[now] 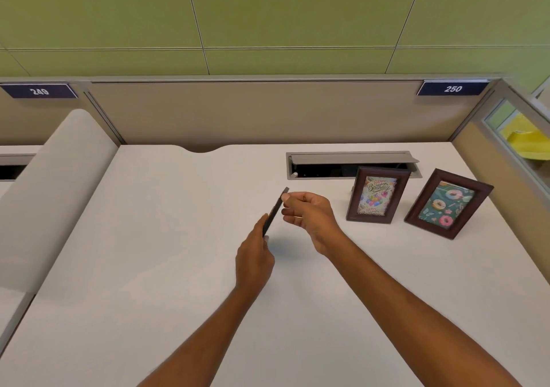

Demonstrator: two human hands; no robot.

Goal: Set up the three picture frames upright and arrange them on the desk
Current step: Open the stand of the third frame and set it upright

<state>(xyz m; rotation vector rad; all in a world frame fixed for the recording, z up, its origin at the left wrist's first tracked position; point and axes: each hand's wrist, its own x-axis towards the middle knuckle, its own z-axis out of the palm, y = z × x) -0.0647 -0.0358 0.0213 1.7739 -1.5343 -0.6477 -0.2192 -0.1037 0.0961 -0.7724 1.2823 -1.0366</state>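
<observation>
third frame [275, 211] edge-on above desk [148, 238], gripped between left hand [254, 260], right hand [309, 217]

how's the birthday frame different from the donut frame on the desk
The birthday frame shows balloons and "Happy Birthday" lettering on a pale card; the donut frame shows pink and white donuts on dark teal. The birthday frame stands nearly square to the camera, in front of the cable tray; the donut frame sits further right and is turned at an angle. Both stand upright on the desk, untouched, in matching dark brown wooden frames.
</observation>
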